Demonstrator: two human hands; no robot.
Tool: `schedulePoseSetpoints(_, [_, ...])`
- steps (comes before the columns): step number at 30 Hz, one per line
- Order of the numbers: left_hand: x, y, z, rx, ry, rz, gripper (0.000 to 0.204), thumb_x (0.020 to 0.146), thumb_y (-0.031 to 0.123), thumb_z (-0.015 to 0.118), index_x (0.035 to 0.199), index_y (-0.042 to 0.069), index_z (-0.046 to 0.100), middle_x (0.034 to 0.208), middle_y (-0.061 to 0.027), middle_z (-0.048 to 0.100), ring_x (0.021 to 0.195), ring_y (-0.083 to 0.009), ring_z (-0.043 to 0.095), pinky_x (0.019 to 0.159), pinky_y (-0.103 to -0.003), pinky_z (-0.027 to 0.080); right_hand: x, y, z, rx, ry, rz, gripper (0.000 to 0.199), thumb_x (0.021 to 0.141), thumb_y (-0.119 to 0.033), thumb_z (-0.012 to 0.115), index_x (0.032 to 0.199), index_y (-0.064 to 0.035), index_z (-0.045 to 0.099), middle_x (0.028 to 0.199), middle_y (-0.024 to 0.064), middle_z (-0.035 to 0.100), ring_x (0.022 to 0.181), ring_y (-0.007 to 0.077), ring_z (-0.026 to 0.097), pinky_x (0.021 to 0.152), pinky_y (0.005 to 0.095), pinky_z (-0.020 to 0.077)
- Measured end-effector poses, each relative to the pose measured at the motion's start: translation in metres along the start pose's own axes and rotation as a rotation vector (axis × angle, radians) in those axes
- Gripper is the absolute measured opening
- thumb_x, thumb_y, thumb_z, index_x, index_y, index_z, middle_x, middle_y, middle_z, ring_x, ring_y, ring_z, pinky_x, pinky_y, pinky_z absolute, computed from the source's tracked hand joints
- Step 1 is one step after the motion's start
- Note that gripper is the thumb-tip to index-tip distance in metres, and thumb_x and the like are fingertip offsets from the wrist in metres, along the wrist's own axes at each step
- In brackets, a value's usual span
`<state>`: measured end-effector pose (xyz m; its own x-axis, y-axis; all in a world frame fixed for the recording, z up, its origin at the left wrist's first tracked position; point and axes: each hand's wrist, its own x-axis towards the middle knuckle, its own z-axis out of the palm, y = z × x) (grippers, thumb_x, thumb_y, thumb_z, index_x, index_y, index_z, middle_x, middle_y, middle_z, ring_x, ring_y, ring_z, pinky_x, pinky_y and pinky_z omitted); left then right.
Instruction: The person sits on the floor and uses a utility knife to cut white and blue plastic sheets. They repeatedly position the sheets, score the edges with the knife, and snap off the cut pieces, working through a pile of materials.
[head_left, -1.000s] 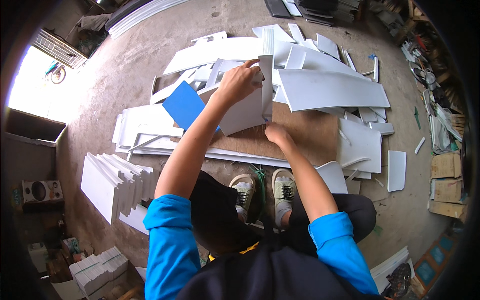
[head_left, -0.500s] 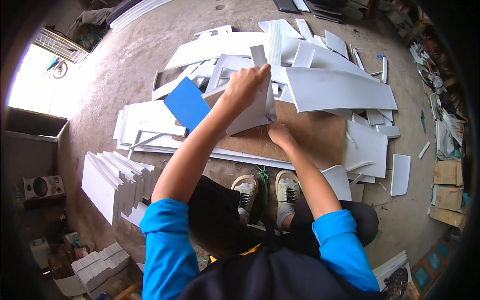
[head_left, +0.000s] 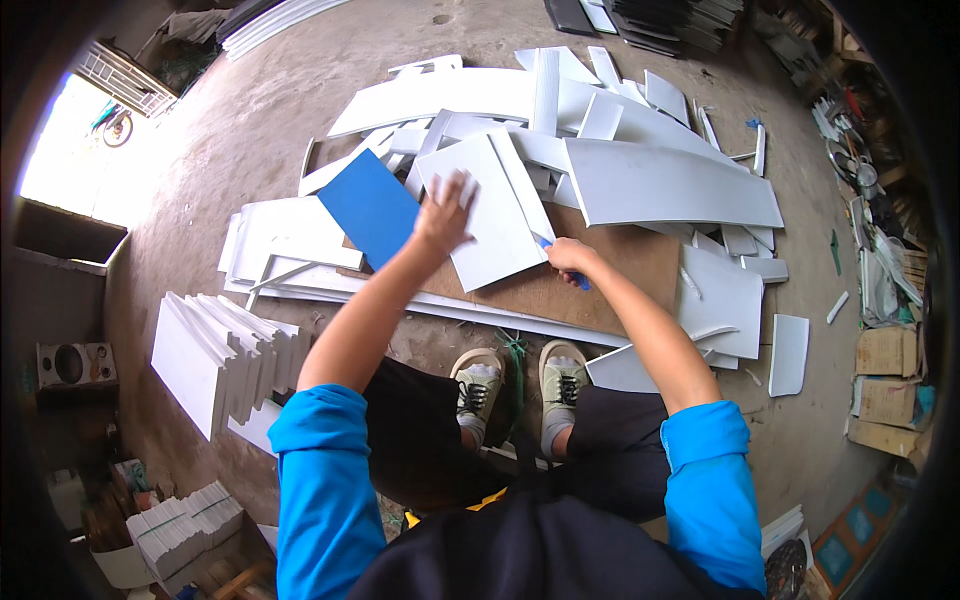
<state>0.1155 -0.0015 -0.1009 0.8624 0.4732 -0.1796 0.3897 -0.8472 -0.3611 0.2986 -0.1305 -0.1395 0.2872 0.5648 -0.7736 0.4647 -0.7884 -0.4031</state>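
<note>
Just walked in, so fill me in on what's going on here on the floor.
A person crouches over a brown board on the concrete floor, among scattered white panels. The left hand presses flat on a white panel lying on the board. The right hand holds a small blue tool at that panel's right edge; what kind of tool it is cannot be told. A blue sheet lies just left of the panel, and a stack of white panels stands on edge to the person's left.

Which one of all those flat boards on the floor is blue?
The blue board lying just left of the left hand. Every other board around it is white, including the white board under that hand.
</note>
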Motion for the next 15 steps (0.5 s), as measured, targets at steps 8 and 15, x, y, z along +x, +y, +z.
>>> schedulePoseSetpoints(8, [0.003,0.129,0.043,-0.497,0.103,-0.242,0.101,0.064,0.055,0.065,0.134,-0.002,0.019,0.140,-0.0203,0.018,0.131,-0.0337,0.013,0.103,-0.053,0.015,-0.012,-0.021,-0.009,-0.250,-0.010,0.022,0.034,0.087,-0.023,0.040,0.067,0.0042,0.048,0.050,0.0127,0.049,0.041,0.0218,0.049,0.037,0.0370,0.0409])
schedulePoseSetpoints(15, [0.017,0.142,0.054,-0.492,0.290,-0.180,0.091,0.066,0.032,0.067,0.134,-0.002,0.018,0.139,-0.0202,0.018,0.131,-0.0338,0.014,0.105,-0.047,0.016,-0.031,0.018,-0.043,-0.095,-0.077,0.037,0.030,0.092,-0.025,0.033,0.081,0.0014,0.041,0.057,0.0078,0.047,0.042,0.0173,0.048,0.037,0.0345,0.0425])
